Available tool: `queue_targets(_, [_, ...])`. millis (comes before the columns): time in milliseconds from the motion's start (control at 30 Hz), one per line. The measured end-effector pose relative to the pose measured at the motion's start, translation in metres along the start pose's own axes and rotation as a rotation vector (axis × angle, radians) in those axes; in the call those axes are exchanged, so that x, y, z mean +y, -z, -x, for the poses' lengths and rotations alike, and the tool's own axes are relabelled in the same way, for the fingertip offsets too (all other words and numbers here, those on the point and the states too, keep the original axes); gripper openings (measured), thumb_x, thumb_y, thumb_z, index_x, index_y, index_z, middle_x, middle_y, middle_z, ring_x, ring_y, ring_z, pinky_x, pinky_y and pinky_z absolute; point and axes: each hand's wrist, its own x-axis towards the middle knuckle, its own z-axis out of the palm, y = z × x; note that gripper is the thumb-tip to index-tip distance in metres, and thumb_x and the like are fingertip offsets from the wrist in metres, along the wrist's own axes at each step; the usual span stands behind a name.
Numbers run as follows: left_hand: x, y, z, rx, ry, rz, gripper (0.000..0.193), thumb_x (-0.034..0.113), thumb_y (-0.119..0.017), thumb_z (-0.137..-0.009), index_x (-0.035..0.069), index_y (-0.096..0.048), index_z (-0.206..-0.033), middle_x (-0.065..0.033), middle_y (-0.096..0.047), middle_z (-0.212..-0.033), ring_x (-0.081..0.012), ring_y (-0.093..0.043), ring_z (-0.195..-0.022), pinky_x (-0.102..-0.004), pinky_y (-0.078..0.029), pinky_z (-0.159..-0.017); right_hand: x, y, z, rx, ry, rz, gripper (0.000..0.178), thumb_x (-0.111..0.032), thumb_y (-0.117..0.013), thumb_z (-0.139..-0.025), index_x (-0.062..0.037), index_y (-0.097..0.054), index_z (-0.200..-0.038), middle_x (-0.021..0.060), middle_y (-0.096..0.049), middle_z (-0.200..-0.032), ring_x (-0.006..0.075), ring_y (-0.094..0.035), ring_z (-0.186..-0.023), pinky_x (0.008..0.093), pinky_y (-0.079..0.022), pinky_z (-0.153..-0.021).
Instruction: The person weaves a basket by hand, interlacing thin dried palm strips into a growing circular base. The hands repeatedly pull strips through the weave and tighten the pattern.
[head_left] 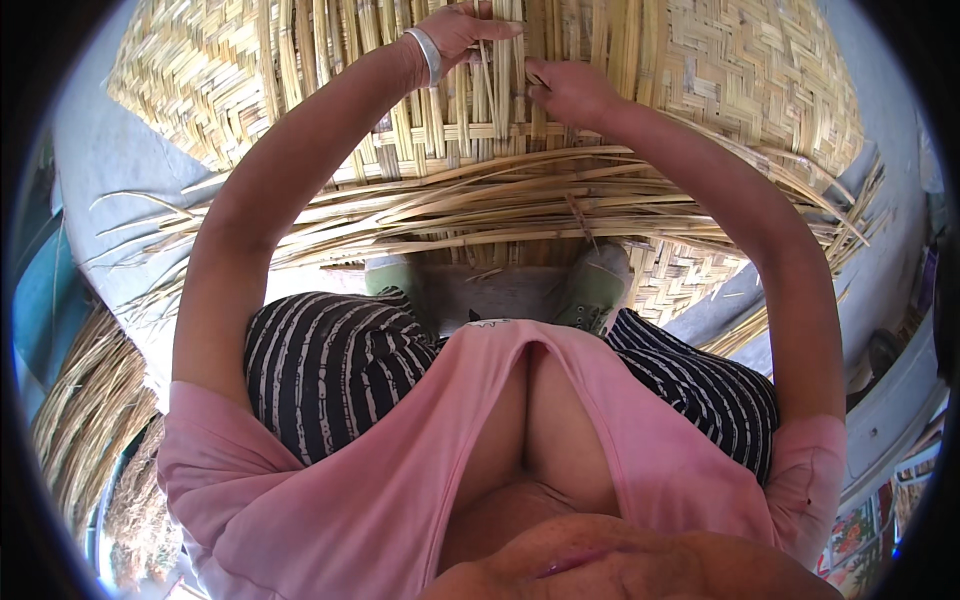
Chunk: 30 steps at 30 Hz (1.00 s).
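A mat (760, 90) of pale split-cane strips lies in front of me, tightly woven at both sides, with long upright strips standing loose in the middle. My left hand (462, 38), with a silver bangle at the wrist, is closed around some of these upright strips (484, 95) near the far edge of the view. To its right and slightly nearer, my right hand (575, 92) is curled with its fingertips pressed together against the weave. A short dark end shows at those fingertips; what it belongs to cannot be made out.
A bundle of long loose strips (440, 212) lies across the mat's near part, its ends fanning out at both sides. My shoes (590, 290) are just below it. More strips (90, 410) are heaped at the left beside a blue object (50, 300). A grey rounded rim (900, 420) stands at the right.
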Motion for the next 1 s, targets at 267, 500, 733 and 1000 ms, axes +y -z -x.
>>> queue_targets(267, [0.002,0.003,0.01,0.054,-0.13,-0.036,0.059,0.033,-0.074,-0.086,-0.002,-0.055,-0.13,-0.016,-0.065,-0.119,-0.0268,-0.061,-0.102,-0.0383,-0.049,-0.085,-0.003,0.011,0.006,-0.049,0.032,-0.034,0.036,-0.031,-0.056,-0.095,-0.0129,-0.056,-0.126,0.0169,-0.068,-0.094,0.0364,-0.065,-0.089,0.0468,-0.05,-0.084])
queue_targets(500, [-0.009,0.039,0.006,-0.108,-0.273,0.437,0.028,0.032,-0.072,-0.086,0.01,-0.066,-0.102,-0.004,-0.067,-0.089,-0.0149,-0.061,-0.08,-0.0306,-0.05,-0.074,0.006,0.017,-0.004,-0.155,0.055,-0.07,0.033,-0.029,-0.055,-0.096,-0.0102,-0.056,-0.123,0.0154,-0.068,-0.092,0.0314,-0.068,-0.082,0.0436,-0.054,-0.078])
queue_targets(733, [-0.036,0.095,0.076,0.055,-0.335,0.867,0.023,0.026,-0.072,-0.087,0.009,-0.069,-0.102,-0.0088,-0.068,-0.101,-0.0249,-0.062,-0.102,-0.043,-0.048,-0.09,0.003,0.02,-0.007,-0.216,-0.043,-0.258,0.031,-0.027,-0.058,-0.095,-0.0066,-0.053,-0.118,0.0138,-0.067,-0.087,0.0219,-0.07,-0.07,0.0396,-0.054,-0.067])
queue_targets(1000, [-0.088,0.102,0.13,0.222,-0.364,0.651,0.024,0.017,-0.067,-0.093,0.006,-0.067,-0.114,-0.0062,-0.069,-0.106,-0.0203,-0.066,-0.099,-0.0329,-0.055,-0.081,-0.001,0.024,0.0,-0.207,-0.067,-0.347,0.027,-0.021,-0.058,-0.095,-0.0078,-0.053,-0.118,0.0109,-0.067,-0.088,0.0191,-0.071,-0.072,0.0369,-0.054,-0.065])
